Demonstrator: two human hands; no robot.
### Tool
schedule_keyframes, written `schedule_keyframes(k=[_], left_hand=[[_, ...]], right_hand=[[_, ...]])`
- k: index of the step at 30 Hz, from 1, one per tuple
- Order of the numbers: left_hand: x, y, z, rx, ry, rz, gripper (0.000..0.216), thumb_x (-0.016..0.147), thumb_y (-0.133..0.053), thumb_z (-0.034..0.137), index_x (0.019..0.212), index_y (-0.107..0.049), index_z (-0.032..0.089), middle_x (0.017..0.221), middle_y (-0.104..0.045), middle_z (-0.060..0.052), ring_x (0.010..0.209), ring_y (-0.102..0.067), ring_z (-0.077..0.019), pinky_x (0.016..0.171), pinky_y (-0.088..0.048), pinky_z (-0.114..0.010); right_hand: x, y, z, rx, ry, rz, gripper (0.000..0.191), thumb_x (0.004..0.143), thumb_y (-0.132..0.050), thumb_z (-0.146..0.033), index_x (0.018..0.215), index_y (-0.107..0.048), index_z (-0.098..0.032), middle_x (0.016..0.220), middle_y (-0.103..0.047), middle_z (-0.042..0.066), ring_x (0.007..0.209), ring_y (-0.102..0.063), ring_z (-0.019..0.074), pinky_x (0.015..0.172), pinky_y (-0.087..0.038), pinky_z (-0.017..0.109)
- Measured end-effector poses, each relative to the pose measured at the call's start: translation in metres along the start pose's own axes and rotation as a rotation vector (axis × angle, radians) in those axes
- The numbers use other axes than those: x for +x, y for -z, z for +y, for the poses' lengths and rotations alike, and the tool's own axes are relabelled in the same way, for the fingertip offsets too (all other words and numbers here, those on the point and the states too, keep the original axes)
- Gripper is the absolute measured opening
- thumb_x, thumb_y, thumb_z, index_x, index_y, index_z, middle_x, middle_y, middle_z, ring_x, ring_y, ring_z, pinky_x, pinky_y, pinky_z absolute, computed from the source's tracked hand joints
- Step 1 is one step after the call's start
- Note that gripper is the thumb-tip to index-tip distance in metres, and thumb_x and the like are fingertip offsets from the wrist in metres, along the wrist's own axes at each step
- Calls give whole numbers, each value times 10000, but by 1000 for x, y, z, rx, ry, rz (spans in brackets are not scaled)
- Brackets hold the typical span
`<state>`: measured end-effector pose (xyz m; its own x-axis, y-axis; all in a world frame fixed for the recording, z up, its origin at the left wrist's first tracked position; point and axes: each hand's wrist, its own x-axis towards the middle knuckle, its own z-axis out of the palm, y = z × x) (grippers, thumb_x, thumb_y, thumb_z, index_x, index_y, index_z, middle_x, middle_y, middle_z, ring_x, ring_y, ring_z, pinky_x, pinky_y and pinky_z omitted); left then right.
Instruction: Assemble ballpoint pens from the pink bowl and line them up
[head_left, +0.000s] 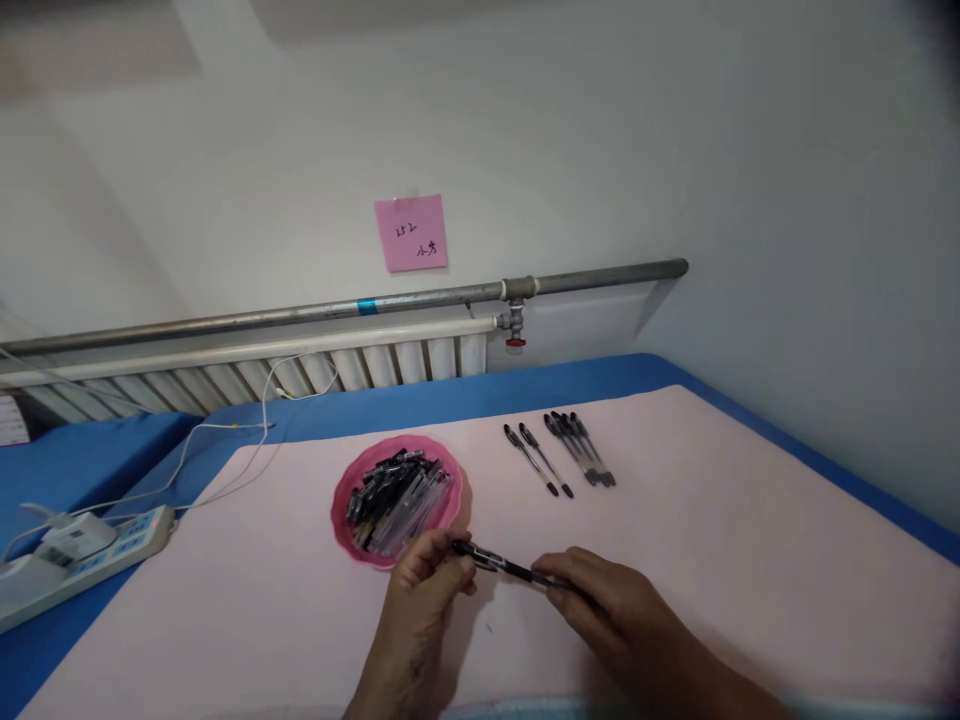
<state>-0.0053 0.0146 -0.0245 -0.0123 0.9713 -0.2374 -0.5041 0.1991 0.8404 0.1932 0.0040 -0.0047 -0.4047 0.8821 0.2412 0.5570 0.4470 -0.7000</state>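
Between my two hands a black pen (510, 568) is held above the pink sheet, tilted slightly down to the right. My left hand (431, 578) pinches its clip end. My right hand (600, 595) grips the other end, and the fingers hide that part. Just beyond my left hand stands a pink bowl (339, 515) with a wavy rim, full of loose pen parts (405, 500), some black and some clear. Farther back to the right lie two pens (536, 460) side by side, with a bunch of several more pens (579, 448) beside them.
The pink sheet (712, 520) covers a table with blue cloth (585, 378) at its edges. At the left are a power strip (124, 555) with plugged-in chargers and a white cable (264, 410). A radiator (375, 362), a pipe (435, 298) and a pink note (411, 235) are behind.
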Motion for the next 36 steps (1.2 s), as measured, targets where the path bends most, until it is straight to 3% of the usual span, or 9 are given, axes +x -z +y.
schedule_keyframes(k=[15, 27, 33, 36], left_hand=[[0, -4, 2, 39, 34, 6, 141, 588, -718, 140, 717, -659, 147, 683, -622, 5, 527, -499, -63, 546, -392, -193], [0, -5, -3, 73, 73, -8, 159, 590, -718, 156, 738, -665, 132, 561, -587, 13, 485, -499, -71, 505, -393, -194], [-2, -9, 1, 26, 85, 19, 242, 576, -758, 196, 790, -669, 127, 720, -668, -44, 521, -528, -77, 520, -434, -209], [-2, -10, 3, 12, 98, 65, 360, 584, -772, 262, 906, -667, 140, 855, -692, -87, 588, -573, -104, 521, -454, -220]], right_hand=[[-1, -4, -3, 34, -27, 14, 195, 866, -425, -191, 918, -613, -202, 808, -669, 40, 729, -627, 160, 655, -469, 251], [-1, -7, -5, 39, -58, 12, 192, 846, -422, -190, 865, -613, -189, 729, -653, 25, 639, -599, 148, 601, -446, 239], [0, -10, -8, 133, -170, 16, 180, 827, -445, -222, 866, -618, -192, 631, -592, -18, 563, -545, 128, 542, -422, 222], [4, -1, 1, 193, -295, 117, 192, 820, -445, -247, 874, -620, -188, 609, -580, -24, 533, -540, 127, 493, -424, 216]])
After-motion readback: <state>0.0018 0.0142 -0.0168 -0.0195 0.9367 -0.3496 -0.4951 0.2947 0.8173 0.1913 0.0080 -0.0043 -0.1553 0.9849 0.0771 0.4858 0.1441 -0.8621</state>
